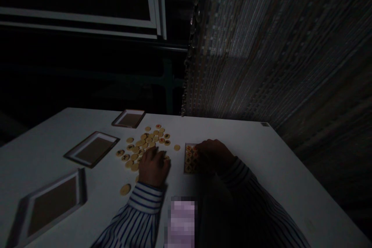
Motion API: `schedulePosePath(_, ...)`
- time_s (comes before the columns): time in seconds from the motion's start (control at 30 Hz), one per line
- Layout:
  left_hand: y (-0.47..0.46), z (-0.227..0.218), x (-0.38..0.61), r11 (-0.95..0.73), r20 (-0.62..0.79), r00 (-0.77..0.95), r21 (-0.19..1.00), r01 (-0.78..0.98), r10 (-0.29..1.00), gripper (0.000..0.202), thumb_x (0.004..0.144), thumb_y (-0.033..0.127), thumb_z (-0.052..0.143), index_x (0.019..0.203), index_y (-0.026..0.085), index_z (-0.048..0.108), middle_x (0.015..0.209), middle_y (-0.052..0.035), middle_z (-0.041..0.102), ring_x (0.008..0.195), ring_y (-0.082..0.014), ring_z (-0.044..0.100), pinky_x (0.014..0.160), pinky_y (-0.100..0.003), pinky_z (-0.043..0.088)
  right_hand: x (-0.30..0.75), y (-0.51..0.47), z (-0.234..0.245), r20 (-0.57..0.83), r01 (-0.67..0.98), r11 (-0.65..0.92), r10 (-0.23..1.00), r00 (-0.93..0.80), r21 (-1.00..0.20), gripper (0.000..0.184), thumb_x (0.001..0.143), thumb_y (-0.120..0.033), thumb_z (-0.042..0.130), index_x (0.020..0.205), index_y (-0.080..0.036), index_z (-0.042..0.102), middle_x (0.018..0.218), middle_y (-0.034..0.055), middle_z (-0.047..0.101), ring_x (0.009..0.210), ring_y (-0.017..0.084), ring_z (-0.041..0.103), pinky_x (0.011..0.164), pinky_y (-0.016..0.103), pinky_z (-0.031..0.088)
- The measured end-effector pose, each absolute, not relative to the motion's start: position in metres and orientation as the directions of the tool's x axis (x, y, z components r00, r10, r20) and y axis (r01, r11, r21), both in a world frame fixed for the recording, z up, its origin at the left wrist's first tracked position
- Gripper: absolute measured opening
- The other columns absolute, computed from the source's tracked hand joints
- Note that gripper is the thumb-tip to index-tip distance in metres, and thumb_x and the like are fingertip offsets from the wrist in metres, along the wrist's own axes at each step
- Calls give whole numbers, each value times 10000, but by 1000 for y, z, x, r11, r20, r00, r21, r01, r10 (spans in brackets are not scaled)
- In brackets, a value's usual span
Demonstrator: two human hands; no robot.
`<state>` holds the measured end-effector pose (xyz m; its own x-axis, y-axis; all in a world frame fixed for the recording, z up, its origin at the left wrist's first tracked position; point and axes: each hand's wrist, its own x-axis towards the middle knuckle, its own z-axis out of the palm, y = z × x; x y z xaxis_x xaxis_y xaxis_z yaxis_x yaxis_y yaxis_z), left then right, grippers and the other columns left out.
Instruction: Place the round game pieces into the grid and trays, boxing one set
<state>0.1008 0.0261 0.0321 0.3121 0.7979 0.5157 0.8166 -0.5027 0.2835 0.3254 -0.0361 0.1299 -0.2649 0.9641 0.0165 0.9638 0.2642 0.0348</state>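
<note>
My left hand point(153, 167) rests over the near right side of a loose heap of round wooden Chinese chess pieces point(141, 143). Its fingers are apart and bent down toward the pieces. Some pieces show red or black characters; others look blank. At the right, a small shallow box point(185, 159) holds rows of pieces, character side up. My right hand point(216, 155) reaches over this box from the right, its fingers bent together at the rows. Shadow and the hand itself hide whatever lies between those fingertips and the box's right part.
Three shallow framed trays lie left of the heap: a far one point(131, 119), a middle one point(93, 149) and a near one point(54, 207). A single piece point(125, 190) lies nearer me on the white table point(101, 201). A string curtain point(232, 66) hangs behind the table's right side.
</note>
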Motion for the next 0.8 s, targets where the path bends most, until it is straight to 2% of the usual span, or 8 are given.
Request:
schedulePosePath(0.1,25,27,101,-488,507,335,204,849,794,292,666,373,567,899,222,656,1078,-112,543,1036,-302,466,842,-439,390,325,-36,129,7,960,276,961,-276,44,226,802,-291,451,957,-189,581,900,74,628,818,193,554,680,298,357)
schedulePosePath(0.2,24,22,104,-442,517,297,182,878,803,262,658,358,579,876,238,661,1129,-107,518,1074,-318,429,850,-454,370,324,-36,129,1,958,282,959,-283,53,233,816,-298,432,960,-185,576,896,81,628,818,195,554,683,299,361)
schedulePosePath(0.63,24,17,106,-445,499,295,211,871,815,219,700,354,554,852,241,664,1155,-100,525,1103,-316,410,864,-472,352,321,-36,132,-30,960,275,961,-274,48,213,790,-287,445,914,-178,580,884,85,630,797,201,560,667,304,365)
schedulePosePath(0.8,24,18,106,-460,495,301,238,855,815,218,693,326,555,840,201,657,1136,-131,531,1100,-333,413,875,-485,339,323,-35,128,-20,956,292,956,-292,27,212,795,-258,448,949,-187,575,887,76,631,804,186,556,669,288,358)
